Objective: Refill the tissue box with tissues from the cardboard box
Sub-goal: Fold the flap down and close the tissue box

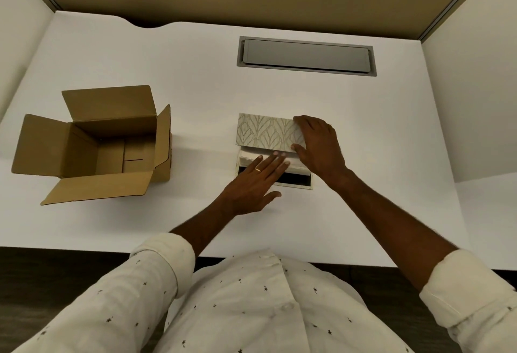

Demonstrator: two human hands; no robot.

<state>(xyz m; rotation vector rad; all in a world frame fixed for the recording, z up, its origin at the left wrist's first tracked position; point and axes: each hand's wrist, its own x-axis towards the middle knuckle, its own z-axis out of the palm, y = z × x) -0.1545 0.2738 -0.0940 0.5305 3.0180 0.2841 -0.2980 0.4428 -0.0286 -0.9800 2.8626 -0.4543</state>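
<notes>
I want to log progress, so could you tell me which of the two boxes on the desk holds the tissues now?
The patterned tissue box on the right holds the white tissues; both hands touch it. The brown cardboard box on the left looks empty.

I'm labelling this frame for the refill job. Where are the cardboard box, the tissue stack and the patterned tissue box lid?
cardboard box (112, 154): head view, on its inner floor.
tissue stack (293, 163): head view, on its white top sheet.
patterned tissue box lid (265, 133): head view, on its leaf print.
</notes>
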